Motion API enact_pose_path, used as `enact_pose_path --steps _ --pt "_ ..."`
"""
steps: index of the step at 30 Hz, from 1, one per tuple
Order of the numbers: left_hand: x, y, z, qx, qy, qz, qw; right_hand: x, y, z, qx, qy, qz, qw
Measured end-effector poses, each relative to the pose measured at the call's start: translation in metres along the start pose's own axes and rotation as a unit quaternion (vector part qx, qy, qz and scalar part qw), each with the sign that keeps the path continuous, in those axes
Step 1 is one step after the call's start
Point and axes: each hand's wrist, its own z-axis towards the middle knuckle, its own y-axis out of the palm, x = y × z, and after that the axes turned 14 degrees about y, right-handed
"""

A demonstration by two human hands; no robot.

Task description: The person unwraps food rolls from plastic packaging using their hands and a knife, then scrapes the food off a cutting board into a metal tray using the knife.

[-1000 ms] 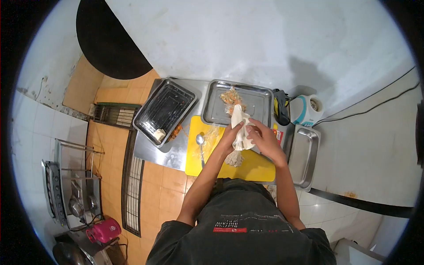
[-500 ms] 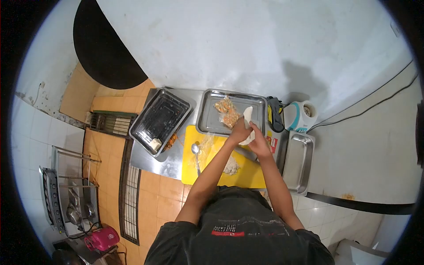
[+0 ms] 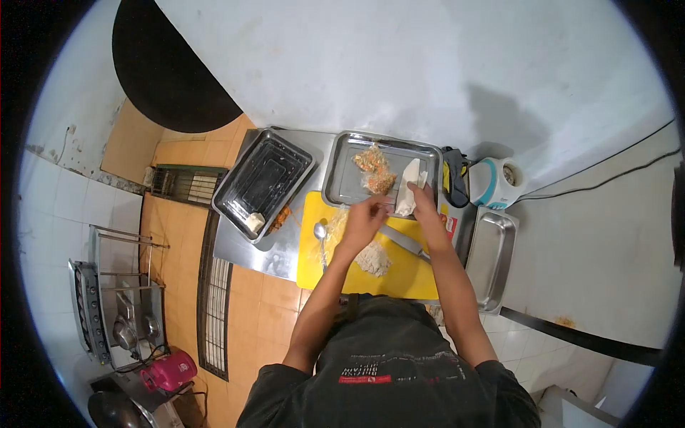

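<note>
My right hand [image 3: 422,200] is closed on a folded white dough sheet [image 3: 410,182], over the right side of a metal tray [image 3: 341,153]. My left hand [image 3: 367,220] is apart from the sheet, at the tray's near edge, its fingers bent loosely and apart. Two clear bags of chopped orange and white filling [image 3: 372,158] lie in the tray. Below the hands, a yellow cutting board [image 3: 407,278] carries a knife [image 3: 404,240], a pile of white flour-like powder [image 3: 373,259], a spoon [image 3: 320,232] and a crumpled plastic bag [image 3: 335,235].
A dark tray [image 3: 260,178] with a pale block [image 3: 255,222] in its corner stands at the left of the steel table [image 3: 246,250]. To the right are a white and teal appliance [image 3: 492,182] and a deep steel pan [image 3: 492,250]. A pink gas cylinder [image 3: 169,371] stands lower left.
My left hand has let go of the white sheet and drawn back left and toward me. My right hand keeps the sheet, slightly farther right. The knife now shows more fully.
</note>
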Motion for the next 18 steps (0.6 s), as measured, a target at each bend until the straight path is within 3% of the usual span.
enact_pose_path --steps 2,3,4,5,6,8,9,13,14,15,17,18 --pt "0.017 -0.022 -0.018 0.037 -0.036 0.148 0.988 0.001 0.001 0.011 0.041 -0.009 -0.058 0.997" --pt "0.024 -0.029 -0.027 0.037 -0.038 0.151 0.987 0.001 0.004 0.010 0.036 -0.016 -0.048 0.998" --pt "0.030 -0.036 -0.036 0.042 -0.017 0.343 0.938 0.002 0.005 0.013 0.034 -0.014 -0.048 0.998" --pt "0.034 -0.039 -0.044 0.044 0.005 0.522 0.852 0.002 0.006 0.016 0.034 -0.009 -0.040 0.999" --pt "0.036 -0.040 -0.049 0.044 0.002 0.523 0.851 0.001 0.007 0.015 0.035 -0.004 -0.033 0.999" --pt "0.039 -0.041 -0.058 -0.009 -0.117 0.583 0.804 0.000 0.008 0.011 0.017 0.001 -0.023 1.000" --pt "0.031 -0.042 -0.062 -0.021 -0.106 0.606 0.788 -0.002 0.010 0.007 0.009 0.008 0.003 1.000" --pt "-0.011 -0.056 -0.059 -0.040 -0.117 0.533 0.837 -0.020 0.017 -0.019 0.020 0.029 0.055 0.998" --pt "-0.013 -0.059 -0.054 -0.004 -0.068 0.489 0.869 -0.024 0.016 -0.026 0.023 0.029 0.055 0.998" --pt "-0.008 -0.062 -0.046 0.032 -0.020 0.442 0.896 -0.021 0.010 -0.025 0.064 -0.017 0.026 0.997" --pt "-0.001 -0.069 -0.023 0.041 -0.029 0.389 0.920 -0.032 0.014 -0.065 0.099 -0.107 -0.005 0.989" --pt "0.002 -0.073 -0.009 0.051 -0.036 0.336 0.940 -0.039 0.014 -0.087 0.100 -0.106 -0.008 0.989"
